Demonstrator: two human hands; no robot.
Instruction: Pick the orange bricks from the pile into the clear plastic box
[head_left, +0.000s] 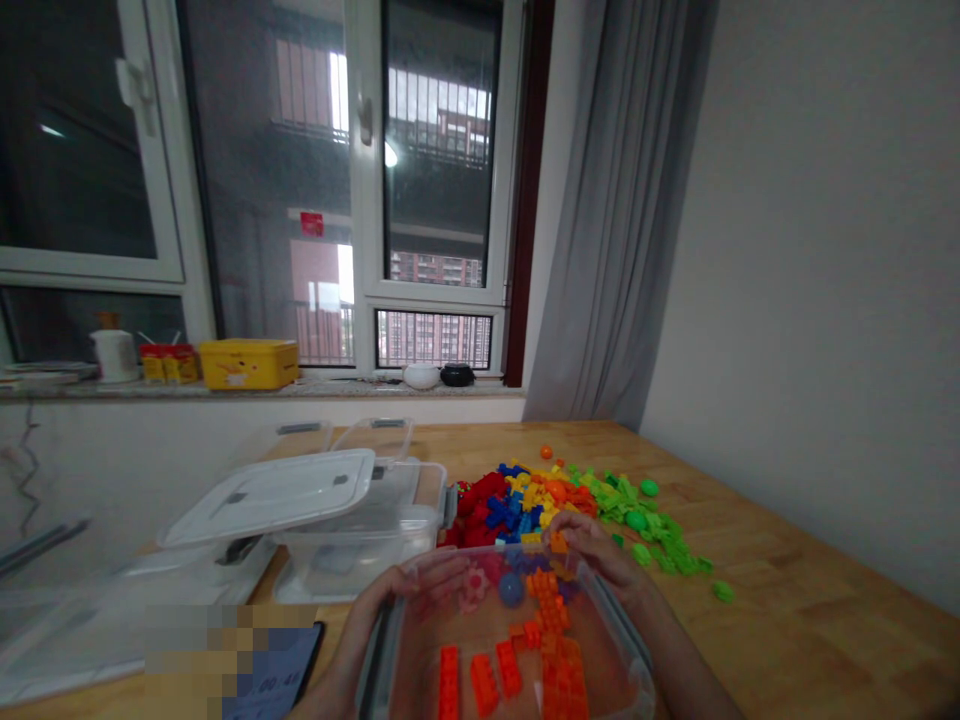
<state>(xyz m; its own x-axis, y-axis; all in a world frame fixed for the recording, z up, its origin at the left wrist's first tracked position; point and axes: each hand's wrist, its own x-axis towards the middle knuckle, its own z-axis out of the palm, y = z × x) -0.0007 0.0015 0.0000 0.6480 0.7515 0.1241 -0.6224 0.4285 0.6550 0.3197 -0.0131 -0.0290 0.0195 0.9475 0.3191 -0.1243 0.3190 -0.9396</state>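
Observation:
A clear plastic box [480, 680] with grey side clips stands at the near edge, with orange building blocks [564, 680] inside. My left hand [431, 580] curves round its far left corner, the fingers seen partly through the clear wall. At the far right corner, my right hand [589, 545] pinches an orange building block [559, 542] near the rim. Just beyond the box lies a heap of sorted pieces: red pieces [480, 505], blue pieces [506, 515], yellow pieces [531, 490] and green pieces [667, 535]. Through the far wall show a pink flower-shaped piece [474, 585] and a bluish ball [511, 589].
Other clear boxes [352, 555] stand at the left, a white lid [277, 497] resting on top. A phone [281, 675] lies at the front left. One orange ball [546, 452] sits on the wooden table [795, 620]. Behind is a windowsill with a yellow case [249, 364].

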